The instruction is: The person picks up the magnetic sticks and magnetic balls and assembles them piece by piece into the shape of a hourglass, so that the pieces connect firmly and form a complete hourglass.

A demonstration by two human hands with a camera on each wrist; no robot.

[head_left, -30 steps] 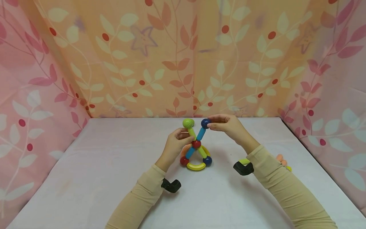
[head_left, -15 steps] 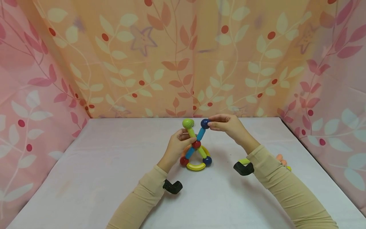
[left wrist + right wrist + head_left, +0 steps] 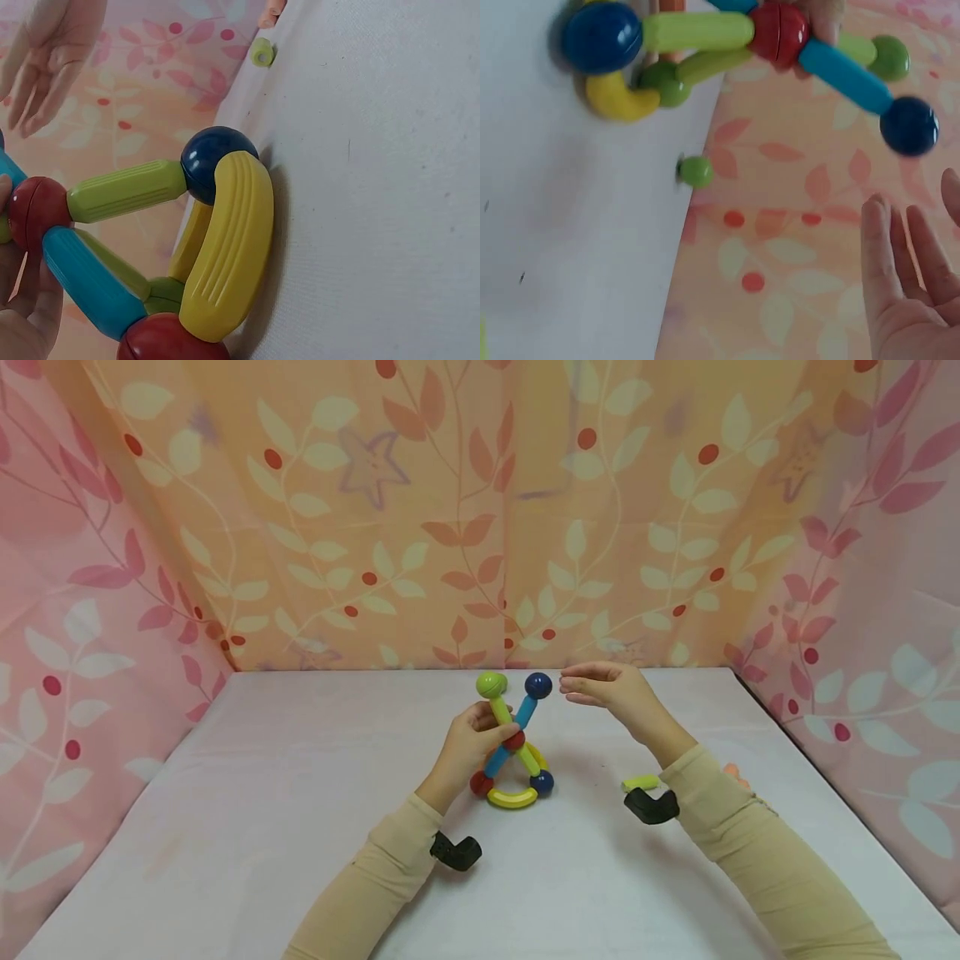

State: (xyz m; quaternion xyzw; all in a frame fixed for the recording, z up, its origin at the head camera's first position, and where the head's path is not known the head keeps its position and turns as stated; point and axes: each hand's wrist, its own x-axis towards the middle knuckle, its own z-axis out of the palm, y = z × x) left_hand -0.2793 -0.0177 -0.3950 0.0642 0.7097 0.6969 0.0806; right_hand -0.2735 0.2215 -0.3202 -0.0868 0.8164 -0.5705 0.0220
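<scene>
A toy frame of magnetic balls and rods stands upright on the table. My left hand [image 3: 467, 745] grips it near the red centre ball [image 3: 513, 740], thumb in front and fingers behind. From that ball a green rod [image 3: 499, 710] leads up to a green ball [image 3: 491, 684], and a blue rod [image 3: 527, 712] up to a dark blue ball [image 3: 538, 686]. Below, a yellow curved rod [image 3: 512, 798] joins a red ball [image 3: 482, 783] and another dark blue ball [image 3: 542, 782]. My right hand [image 3: 622, 693] hovers beside the upper blue ball, fingers extended, touching nothing.
A loose green rod [image 3: 640, 783] lies on the white table [image 3: 262, 827] by my right wrist. Orange pieces [image 3: 735, 772] are partly hidden behind the right sleeve. A separate green ball [image 3: 696, 172] rests behind the frame. Patterned curtains [image 3: 420, 510] border the table.
My right hand has let go of the upper dark blue ball and drawn back to the right. The ball stays on its blue rod. My left hand keeps its grip.
</scene>
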